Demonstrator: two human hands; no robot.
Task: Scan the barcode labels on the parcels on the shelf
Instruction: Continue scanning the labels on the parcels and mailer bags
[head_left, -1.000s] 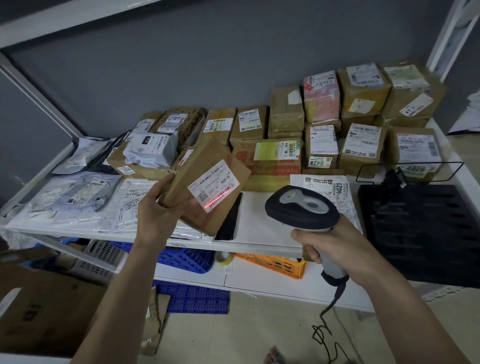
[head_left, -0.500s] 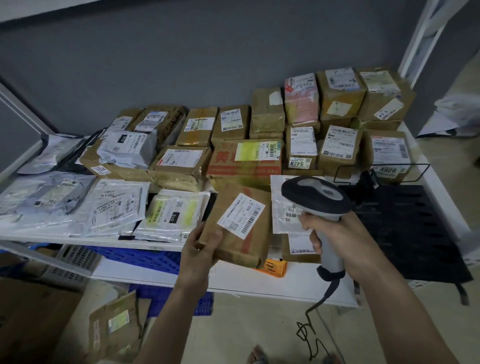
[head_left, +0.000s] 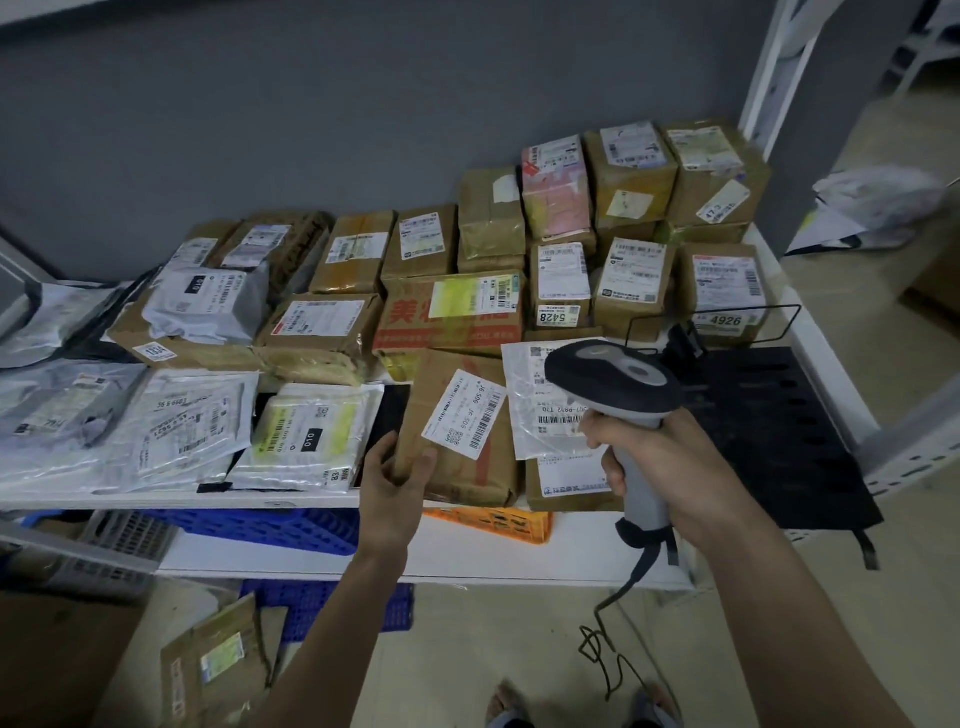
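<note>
**Parcel at the shelf front, scanner raised**

Left grip (head_left: 397, 480) curls its fingers round the brown parcel's (head_left: 462, 436) near corner at the shelf's (head_left: 156, 500) front edge. Right grip (head_left: 660, 462), just right of the parcel, is wrapped round the scanner (head_left: 613, 379) handle.

The parcels (head_left: 631, 171) at the far right are brown cardboard wound in glossy tape that catches the light, each with a matt white paper label. The near brown parcel (head_left: 462, 431) looks like creased kraft paper with a smooth white label (head_left: 464, 413). On the left lie glossy, wrinkled plastic mailer bags (head_left: 182, 421), grey and clear. The scanner (head_left: 613, 379) is smooth plastic, dark head and pale grey grip. The shelf (head_left: 156, 500) is white painted metal. On the right, a black mat (head_left: 779, 415) looks matt. Below sit ribbed blue and orange plastic crates (head_left: 270, 527).
</note>
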